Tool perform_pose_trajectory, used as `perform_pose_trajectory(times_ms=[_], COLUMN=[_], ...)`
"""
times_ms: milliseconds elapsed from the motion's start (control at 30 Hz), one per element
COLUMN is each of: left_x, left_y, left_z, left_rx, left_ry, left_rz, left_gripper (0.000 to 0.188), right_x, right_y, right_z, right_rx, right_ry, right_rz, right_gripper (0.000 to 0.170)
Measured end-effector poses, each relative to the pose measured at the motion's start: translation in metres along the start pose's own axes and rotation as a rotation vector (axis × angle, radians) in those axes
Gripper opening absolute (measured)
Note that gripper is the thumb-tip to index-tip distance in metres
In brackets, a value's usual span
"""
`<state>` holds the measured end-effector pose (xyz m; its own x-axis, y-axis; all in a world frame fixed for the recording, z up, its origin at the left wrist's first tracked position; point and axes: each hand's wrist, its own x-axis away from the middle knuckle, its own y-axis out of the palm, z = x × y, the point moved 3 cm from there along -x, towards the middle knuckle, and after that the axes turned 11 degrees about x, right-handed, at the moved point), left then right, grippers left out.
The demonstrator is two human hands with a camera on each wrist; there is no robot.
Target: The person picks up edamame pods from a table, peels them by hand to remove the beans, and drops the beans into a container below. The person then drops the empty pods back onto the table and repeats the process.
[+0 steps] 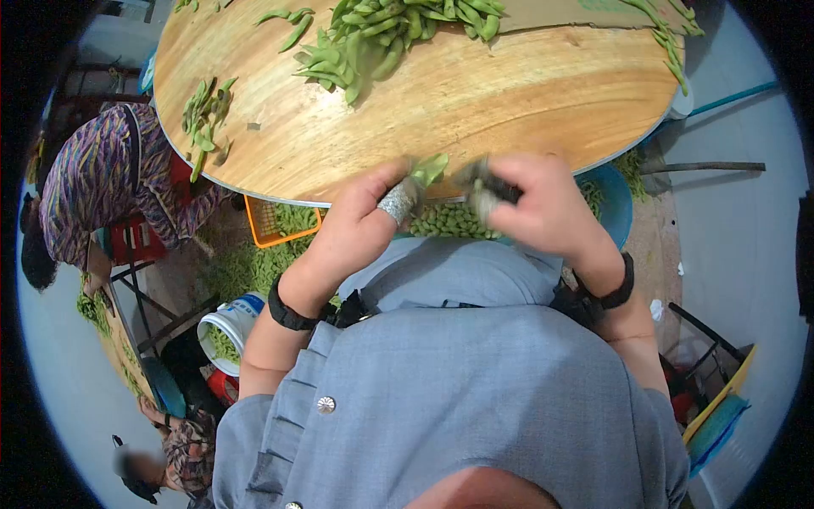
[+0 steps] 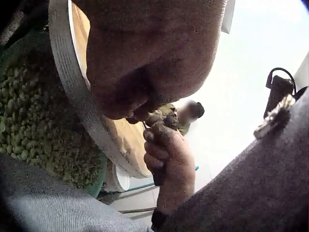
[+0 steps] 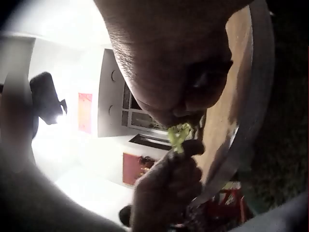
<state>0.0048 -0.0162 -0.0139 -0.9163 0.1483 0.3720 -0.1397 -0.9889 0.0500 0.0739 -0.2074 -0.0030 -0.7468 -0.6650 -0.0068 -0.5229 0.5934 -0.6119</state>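
Observation:
Between the thumb and fingers of my left hand [image 1: 360, 220] is a green soybean pod [image 1: 432, 169], pinched just off the table's near edge. Silvery wrapping covers the left thumb, and the fingertips look dark. My right hand [image 1: 541, 202], blurred, is close on the pod's right with curled fingers and dark coverings on the fingertips; I cannot tell whether it grips anything. In the right wrist view the pod [image 3: 178, 137] sticks up from the left fingers, right by the right hand. Shelled green beans [image 1: 454, 220] lie in a blue basin [image 1: 623, 204] below both hands.
A pile of pods [image 1: 381, 34] sits on the round wooden table [image 1: 543, 102], with cardboard [image 1: 585, 15] beside it. Loose pods [image 1: 203, 119] lie left. Below are an orange basket [image 1: 261, 229] and a white bucket [image 1: 222, 327]. Two people work at the left.

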Motion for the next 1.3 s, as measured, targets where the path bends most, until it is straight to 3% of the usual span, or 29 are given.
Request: perform_pose_trajectory(times_ms=[33,67,100,133,167,200,233,300,400,467,533,567,633,667,700,733,767,833,900,967,1033,1067,1200,1267,1300], left_x=[-0.001,-0.004,-0.006,-0.008,-0.009,-0.008,-0.008,-0.011,-0.008,-0.006,-0.003,-0.003,-0.002,-0.002,-0.003,-0.005,-0.006,-0.006,-0.005,-0.005,-0.001,0.004,0.002,0.001,0.003], left_y=[-0.001,0.000,0.002,0.006,0.010,0.015,0.018,0.017,0.008,0.003,0.003,0.003,0.006,0.006,0.005,0.003,0.003,0.003,0.006,0.007,0.007,0.009,0.011,0.010,0.006], left_z=[-0.001,-0.004,-0.005,-0.003,-0.002,0.000,0.002,-0.006,-0.005,-0.012,-0.016,-0.015,-0.015,-0.014,-0.013,-0.013,-0.012,-0.006,-0.003,0.006,0.011,0.002,0.006,0.003,0.005], left_rx=[0.003,0.005,-0.057,-0.119,-0.116,-0.151,-0.187,-0.097,0.074,0.232,0.396,0.408,0.425,0.354,0.281,0.095,0.098,-0.016,-0.119,-0.222,-0.219,0.048,0.114,-0.265,-0.264], left_ry=[0.005,0.008,0.124,0.242,0.252,0.267,0.283,0.260,-0.046,-0.090,-0.139,-0.056,0.014,0.067,0.123,0.186,0.182,0.226,0.331,0.451,0.479,0.261,0.177,0.286,0.291], left_rz=[0.029,0.032,0.032,0.031,0.034,-0.007,-0.044,-0.074,-0.010,-0.030,-0.054,-0.039,-0.034,-0.004,0.026,0.079,0.076,0.104,0.098,0.088,-0.072,-0.084,-0.103,-0.120,-0.119], left_gripper=[0.021,0.021,0.022,0.023,0.023,0.024,0.024,0.021,0.021,0.020,0.019,0.018,0.017,0.016,0.015,0.012,0.012,0.011,0.011,0.011,0.011,0.013,0.015,0.016,0.016], right_x=[0.004,0.008,0.009,0.008,0.007,0.004,0.001,-0.005,-0.009,-0.010,-0.011,-0.012,-0.012,-0.011,-0.011,-0.014,-0.012,-0.006,-0.005,-0.005,-0.001,-0.002,0.000,0.001,0.000], right_y=[0.000,0.005,0.005,0.004,0.000,0.000,0.006,0.017,0.013,0.012,0.017,0.018,0.032,0.035,0.039,0.031,0.023,0.007,0.011,0.017,0.028,0.027,0.024,0.021,0.015], right_z=[-0.005,0.002,-0.003,-0.005,-0.003,0.001,0.007,0.013,0.002,-0.007,-0.008,-0.005,0.010,0.015,0.017,0.019,0.013,-0.006,-0.020,-0.013,-0.003,0.000,0.007,0.015,0.015], right_rx=[0.020,0.171,0.173,0.162,0.153,-0.033,-0.024,-0.175,-0.024,-0.007,-0.401,-0.401,-1.064,-1.096,-1.099,-0.628,-0.143,-0.013,0.122,0.141,-0.747,-0.794,-0.782,-0.265,-0.260], right_ry=[-0.140,-0.160,-0.161,0.038,0.233,0.212,0.199,0.129,-0.023,-0.103,0.129,0.131,0.357,0.439,0.447,0.231,0.013,0.009,-0.192,-0.262,0.335,0.339,0.439,0.116,0.113], right_rz=[-0.103,-0.206,-0.207,-0.182,-0.154,-0.026,-0.024,0.135,0.213,0.257,0.152,0.151,-0.131,-0.155,-0.146,0.151,0.419,0.441,0.321,0.369,-0.148,-0.215,-0.248,-0.097,-0.097], right_gripper=[0.023,0.025,0.025,0.025,0.025,0.026,0.026,0.020,0.018,0.017,0.015,0.015,0.015,0.017,0.017,0.017,0.017,0.018,0.019,0.016,0.013,0.010,0.012,0.019,0.019])
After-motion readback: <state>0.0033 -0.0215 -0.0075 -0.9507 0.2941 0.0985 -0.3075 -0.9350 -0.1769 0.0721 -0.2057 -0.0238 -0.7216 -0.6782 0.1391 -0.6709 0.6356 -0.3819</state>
